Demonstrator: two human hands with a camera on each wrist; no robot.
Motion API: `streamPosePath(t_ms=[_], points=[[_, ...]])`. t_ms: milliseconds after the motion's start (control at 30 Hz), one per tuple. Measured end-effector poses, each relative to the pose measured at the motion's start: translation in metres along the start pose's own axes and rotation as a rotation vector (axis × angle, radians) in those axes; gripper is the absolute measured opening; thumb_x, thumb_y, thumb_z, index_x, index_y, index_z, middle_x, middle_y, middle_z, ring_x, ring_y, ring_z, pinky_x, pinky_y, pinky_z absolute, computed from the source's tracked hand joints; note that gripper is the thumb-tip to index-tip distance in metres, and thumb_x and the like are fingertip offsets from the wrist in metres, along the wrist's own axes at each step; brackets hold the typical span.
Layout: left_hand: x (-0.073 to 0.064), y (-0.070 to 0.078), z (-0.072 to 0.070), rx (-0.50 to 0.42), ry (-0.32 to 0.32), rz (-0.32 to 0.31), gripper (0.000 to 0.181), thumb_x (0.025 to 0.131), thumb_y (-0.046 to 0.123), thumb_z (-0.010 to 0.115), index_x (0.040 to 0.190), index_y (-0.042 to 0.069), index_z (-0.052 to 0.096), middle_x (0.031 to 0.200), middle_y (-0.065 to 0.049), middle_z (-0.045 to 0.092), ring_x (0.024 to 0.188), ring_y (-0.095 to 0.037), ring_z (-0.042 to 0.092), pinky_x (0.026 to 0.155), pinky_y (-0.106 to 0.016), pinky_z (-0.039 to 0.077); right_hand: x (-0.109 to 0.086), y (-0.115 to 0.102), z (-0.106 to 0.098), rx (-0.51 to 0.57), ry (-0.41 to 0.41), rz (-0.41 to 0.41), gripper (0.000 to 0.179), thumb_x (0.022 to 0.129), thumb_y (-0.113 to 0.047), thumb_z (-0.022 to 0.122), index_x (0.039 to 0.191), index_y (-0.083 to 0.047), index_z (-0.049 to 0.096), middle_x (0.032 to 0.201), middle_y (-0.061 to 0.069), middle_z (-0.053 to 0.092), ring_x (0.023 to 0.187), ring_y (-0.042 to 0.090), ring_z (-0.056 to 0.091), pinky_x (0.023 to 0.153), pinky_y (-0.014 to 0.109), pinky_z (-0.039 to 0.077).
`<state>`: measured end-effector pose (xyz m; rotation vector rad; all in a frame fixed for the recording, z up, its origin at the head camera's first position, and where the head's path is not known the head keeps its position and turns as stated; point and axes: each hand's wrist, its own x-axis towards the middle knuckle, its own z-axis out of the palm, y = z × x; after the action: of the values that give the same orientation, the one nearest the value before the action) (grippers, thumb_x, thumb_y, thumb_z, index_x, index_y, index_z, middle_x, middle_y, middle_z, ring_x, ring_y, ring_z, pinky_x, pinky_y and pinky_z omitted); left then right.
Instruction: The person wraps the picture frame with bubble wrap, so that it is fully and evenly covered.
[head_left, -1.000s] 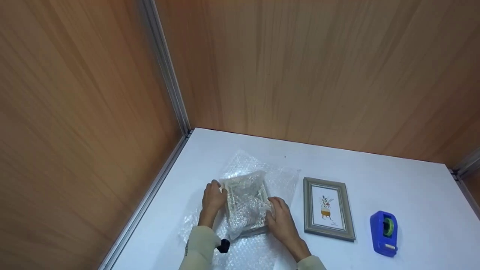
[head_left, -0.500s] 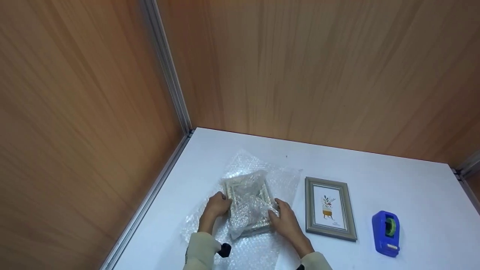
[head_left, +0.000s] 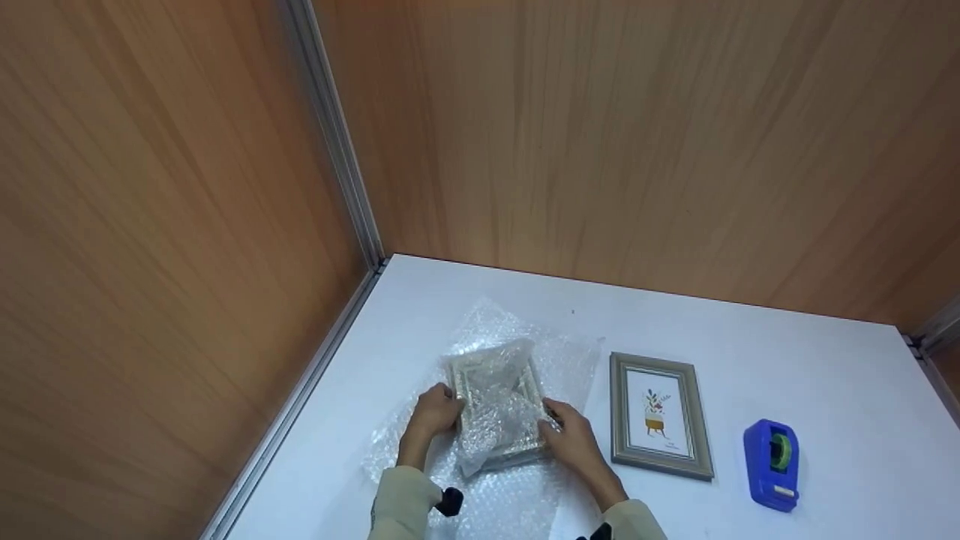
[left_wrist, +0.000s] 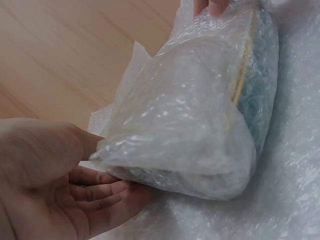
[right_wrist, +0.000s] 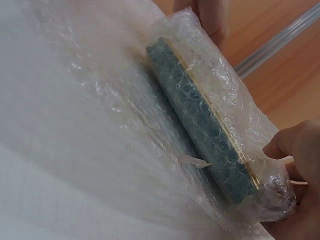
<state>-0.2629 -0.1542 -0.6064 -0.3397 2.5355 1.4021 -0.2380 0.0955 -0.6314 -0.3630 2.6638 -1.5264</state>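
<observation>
A picture frame wrapped in bubble wrap (head_left: 499, 405) lies on a larger spread sheet of bubble wrap (head_left: 517, 506). My left hand (head_left: 433, 411) grips its left edge, and in the left wrist view the thumb is over the bundle with the fingers (left_wrist: 107, 197) underneath. On the opposite edge, my right hand (head_left: 574, 439) pinches the wrapped frame between thumb and fingers. Through the plastic, the right wrist view shows a dark green side (right_wrist: 200, 125) with a gold rim. The wrap blurs the frame's face.
To the right lies a grey picture frame (head_left: 660, 416) with a plant drawing. Further right is a blue tape dispenser (head_left: 772, 465) holding a green roll. Wood panels (head_left: 637, 150) enclose the white table (head_left: 832, 390) at the back and left.
My left hand has slid nearer along the wrapped frame's left edge. The right hand stays at the right edge, its fingers slightly shifted. The bundle lies nearly where it was.
</observation>
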Motion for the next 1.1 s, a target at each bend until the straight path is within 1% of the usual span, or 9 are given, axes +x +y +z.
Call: streamPosePath(t_ms=[167,333,500,567,700,867,900,1067,1100], points=[[0.0,0.003,-0.001,0.002,0.022,-0.002,0.027,0.088,0.018,0.057,0.105,-0.003,0.055,0.076,-0.01,0.059,0.064,-0.02,0.06,0.054,-0.03,0.049,0.0,-0.002,-0.003,0.035,0.006,0.0,0.043,0.092,-0.016,0.056,0.13,0.003,0.047,0.128,0.021,0.05,0.117,0.037,0.049,0.094,0.044,0.043],[-0.003,0.009,-0.002,0.019,0.032,0.03,0.03,0.088,0.02,0.058,0.108,-0.003,0.054,0.077,-0.008,0.059,0.062,-0.018,0.059,0.052,-0.029,0.048,-0.002,-0.007,-0.007,0.05,0.026,-0.004,0.042,0.091,-0.014,0.056,0.129,0.002,0.049,0.126,0.021,0.052,0.115,0.037,0.05,0.092,0.046,0.045],[-0.006,0.013,-0.001,0.023,0.032,0.085,0.031,0.087,0.019,0.058,0.108,-0.004,0.054,0.076,-0.008,0.061,0.06,-0.016,0.058,0.051,-0.027,0.047,-0.005,-0.009,-0.011,0.04,0.053,0.011,0.041,0.09,-0.013,0.057,0.128,0.001,0.05,0.124,0.018,0.053,0.114,0.035,0.051,0.093,0.045,0.044],[-0.007,0.015,0.0,0.017,0.024,0.099,0.031,0.088,0.019,0.058,0.108,-0.004,0.053,0.078,-0.008,0.061,0.062,-0.016,0.06,0.053,-0.027,0.049,-0.007,-0.009,-0.013,0.026,0.063,0.008,0.04,0.09,-0.012,0.057,0.128,0.0,0.05,0.123,0.018,0.054,0.113,0.034,0.052,0.092,0.045,0.045],[-0.011,0.019,0.004,-0.003,-0.008,0.094,0.032,0.088,0.019,0.058,0.11,-0.004,0.052,0.081,-0.009,0.061,0.066,-0.018,0.063,0.058,-0.029,0.051,-0.011,-0.009,-0.018,0.019,0.078,0.026,0.04,0.09,-0.012,0.058,0.128,-0.001,0.051,0.122,0.016,0.055,0.113,0.033,0.053,0.093,0.045,0.045],[-0.015,0.027,0.01,0.019,-0.038,0.103,0.033,0.089,0.02,0.057,0.112,-0.003,0.052,0.08,-0.007,0.061,0.065,-0.018,0.062,0.057,-0.03,0.051,-0.017,-0.01,-0.027,0.027,0.096,0.075,0.04,0.089,-0.012,0.058,0.127,-0.005,0.052,0.124,0.012,0.055,0.114,0.028,0.052,0.095,0.043,0.043],[-0.016,0.028,0.012,0.025,-0.04,0.118,0.033,0.089,0.019,0.057,0.112,-0.004,0.051,0.079,-0.007,0.061,0.064,-0.017,0.062,0.056,-0.03,0.051,-0.018,-0.011,-0.029,0.032,0.099,0.078,0.04,0.088,-0.011,0.059,0.128,-0.005,0.052,0.124,0.011,0.055,0.114,0.028,0.052,0.095,0.044,0.043],[-0.02,0.032,0.019,0.028,-0.059,0.146,0.031,0.09,0.019,0.056,0.111,-0.003,0.052,0.079,-0.006,0.06,0.065,-0.018,0.061,0.055,-0.03,0.05,-0.026,-0.013,-0.04,0.06,0.104,0.074,0.041,0.088,-0.01,0.059,0.128,-0.005,0.052,0.123,0.011,0.055,0.113,0.027,0.052,0.096,0.045,0.042],[-0.017,0.031,0.024,0.027,-0.062,0.157,0.031,0.09,0.019,0.057,0.111,-0.003,0.052,0.079,-0.006,0.06,0.065,-0.019,0.061,0.055,-0.03,0.05,-0.026,-0.009,-0.042,0.062,0.11,0.069,0.041,0.088,-0.01,0.059,0.128,-0.004,0.052,0.123,0.012,0.055,0.112,0.028,0.052,0.096,0.045,0.042]])
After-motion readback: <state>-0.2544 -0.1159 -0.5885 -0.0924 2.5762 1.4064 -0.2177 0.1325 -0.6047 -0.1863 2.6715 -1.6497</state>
